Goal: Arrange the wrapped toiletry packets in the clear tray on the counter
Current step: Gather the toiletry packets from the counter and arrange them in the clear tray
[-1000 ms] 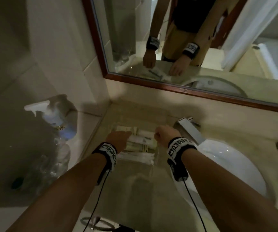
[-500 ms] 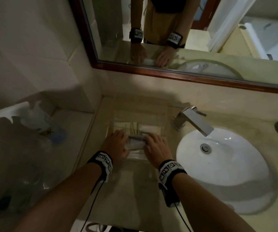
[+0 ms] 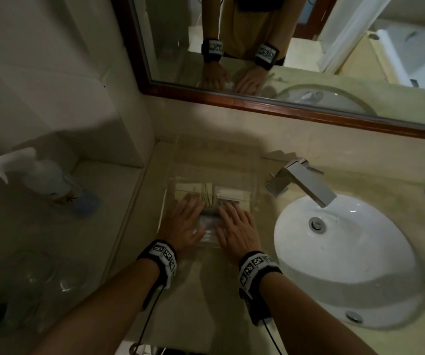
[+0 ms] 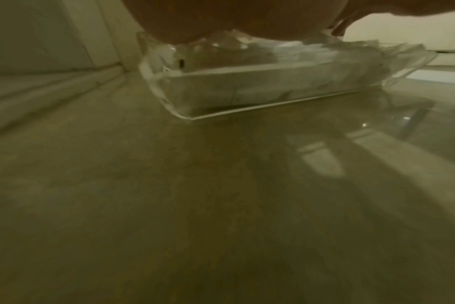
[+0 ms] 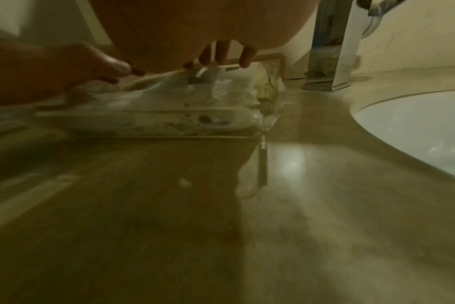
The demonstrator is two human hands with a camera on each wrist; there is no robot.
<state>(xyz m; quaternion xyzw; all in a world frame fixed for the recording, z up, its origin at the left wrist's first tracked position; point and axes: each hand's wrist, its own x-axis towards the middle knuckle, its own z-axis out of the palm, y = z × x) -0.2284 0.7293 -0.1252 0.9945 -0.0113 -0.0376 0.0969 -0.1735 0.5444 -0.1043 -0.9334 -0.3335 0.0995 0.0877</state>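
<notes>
**Packets being pressed flat in the tray**

The wrapped toiletry packets [image 3: 210, 219] are being held down inside the clear tray [image 3: 253, 180], which is sitting on the beige counter [image 3: 201, 290]. The packets are showing as crinkled, translucent white wrappers, piled to about the tray's rim in the wrist views; beyond the fingertips, flatter pale packets and one with thin greenish sticks are lying side by side. A narrow dark-and-silver item is lying between the two sets of fingertips; what it is cannot be told.

The left hand [image 3: 184, 221] is being laid palm-down on the pile, fingers straight and slightly spread. The right hand [image 3: 235, 226] is being laid the same way just beside it, fingers straight and apart, nothing being gripped by either. A strip of wrapper is being left uncovered between the thumbs.

To the right of the right fingers, a chrome faucet [image 3: 302, 181] and a white basin [image 3: 347, 254] are being seen. Beyond the fingertips, a wood-framed mirror [image 3: 270, 105] is reflecting both hands. Well left of the left fingers, a spray bottle [image 3: 45, 178] is lying on a lower ledge.
</notes>
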